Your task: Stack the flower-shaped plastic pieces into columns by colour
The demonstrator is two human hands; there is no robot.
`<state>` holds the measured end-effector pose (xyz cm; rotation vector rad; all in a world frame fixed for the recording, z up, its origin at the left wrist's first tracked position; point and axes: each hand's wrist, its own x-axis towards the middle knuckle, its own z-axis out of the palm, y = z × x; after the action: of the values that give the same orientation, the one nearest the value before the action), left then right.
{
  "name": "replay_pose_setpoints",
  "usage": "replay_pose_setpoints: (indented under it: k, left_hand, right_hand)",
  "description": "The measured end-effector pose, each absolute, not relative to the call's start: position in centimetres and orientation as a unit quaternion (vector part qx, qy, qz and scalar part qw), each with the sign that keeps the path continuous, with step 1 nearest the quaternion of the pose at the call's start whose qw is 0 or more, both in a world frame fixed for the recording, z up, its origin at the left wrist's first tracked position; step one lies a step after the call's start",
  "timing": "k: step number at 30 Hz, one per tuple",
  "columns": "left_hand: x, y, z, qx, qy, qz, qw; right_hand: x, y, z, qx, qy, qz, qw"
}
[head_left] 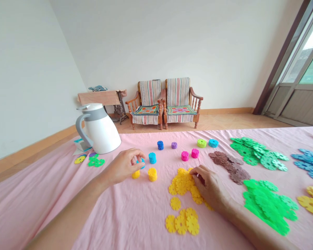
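Observation:
My left hand [125, 165] hovers with loosely curled fingers at a short yellow stack of notched flower-shaped discs [136, 174]; its thumb and forefinger are apart, with no disc visible between them. Partly hidden behind those fingers is a light blue stack [142, 164]. Another light blue stack [152, 158] and a taller yellow stack [152, 174] stand just to the right. At the edge of the loose yellow pile [182, 182], my right hand [207, 184] has its fingertips closed on a yellow disc [191, 169]. More yellow discs [182, 222] lie nearer me.
Small stacks in dark blue [160, 145], purple [174, 145], pink [185, 156], lime [201, 143] and blue [213, 143] stand further back. Brown [229, 166], green [268, 203] and blue piles [309, 163] lie right. A white jug [101, 133] stands left on the pink cloth [114, 215].

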<state>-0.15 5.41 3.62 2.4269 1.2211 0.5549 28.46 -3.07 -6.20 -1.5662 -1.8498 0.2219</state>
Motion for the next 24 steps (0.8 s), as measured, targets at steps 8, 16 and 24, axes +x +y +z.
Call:
replay_pose_setpoints:
  k: [8,16,24]
  left_hand:
    - [-5.2,6.6,2.7,0.839,0.471,0.184,0.202]
    - [-5.4,7.5,0.2,0.826,0.433,0.168,0.319]
    - [-4.9,7.7,-1.9,0.812,0.398,0.167,0.394]
  right_hand:
    - [28.0,-3.4,-5.1,-0.619,-0.706,0.068,0.338]
    - [28.7,-2.9,-7.1,-0.608,-0.711,0.075,0.344]
    - [29.0,-2.6,-7.6,-0.601,-0.715,0.08,0.349]
